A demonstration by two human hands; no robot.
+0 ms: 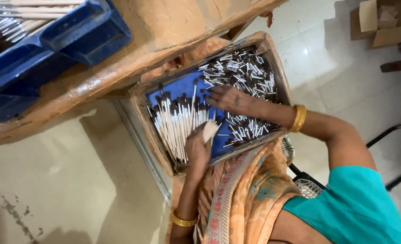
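Observation:
A shallow brown tray (142, 118) with a blue lining rests on my lap. Its left half holds a row of small brushes (175, 122) with white handles and dark tips. Its right half holds a loose heap of short brush pieces (248, 72) with silvery ferrules. My left hand (196, 151) grips a small bundle of white handles (209, 130) at the near edge of the row. My right hand (230, 99) lies flat on the loose heap, fingers spread, holding nothing that I can see. Each wrist carries a gold bangle.
A worn wooden table (164, 31) stands beyond the tray, with blue plastic crates (60, 40) on it, one holding long pale sticks. Pale tiled floor lies to the left and right. Cardboard boxes (381, 22) sit at top right, and a black chair frame (390, 133) at right.

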